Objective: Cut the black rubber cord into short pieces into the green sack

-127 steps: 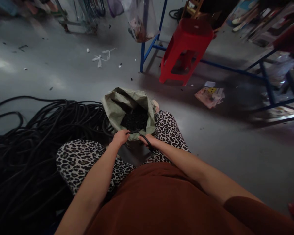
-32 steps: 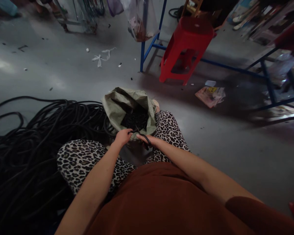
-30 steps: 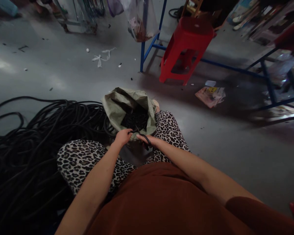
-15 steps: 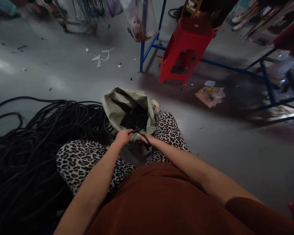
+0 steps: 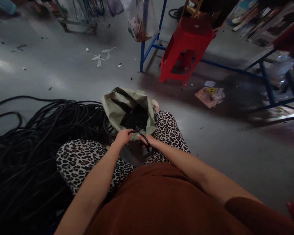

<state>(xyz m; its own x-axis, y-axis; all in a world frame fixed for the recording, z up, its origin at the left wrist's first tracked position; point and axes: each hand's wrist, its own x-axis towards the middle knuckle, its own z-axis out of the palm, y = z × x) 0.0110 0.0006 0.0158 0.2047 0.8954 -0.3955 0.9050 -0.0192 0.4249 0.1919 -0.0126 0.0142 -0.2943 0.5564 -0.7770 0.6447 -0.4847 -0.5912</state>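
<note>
My right hand [image 5: 147, 139] is closed around the black handles of a pair of scissors [image 5: 146, 141], whose thin blades point forward over the rim of an open greenish sack [image 5: 112, 106]. Just left of the blades, my left hand [image 5: 123, 137] pinches the end of a black cord [image 5: 131, 131]. Dark small pieces [image 5: 134, 119] lie inside the sack, too dim to make out singly. The sack stands between my legs. A large tangled heap of black cord [image 5: 46, 127] spreads over the floor to my left, with strands running close to the sack.
Ahead to the right stands a red plastic stool [image 5: 193, 36] beside a blue metal frame [image 5: 142, 57]. From that frame hangs a clear plastic bag [image 5: 147, 26]. A crumpled printed bag [image 5: 210, 96] and white scraps [image 5: 98, 59] lie on the grey floor.
The scissors have shifted very slightly in my right hand, with the handles a little lower. My left hand and the sack look almost unmoved.
</note>
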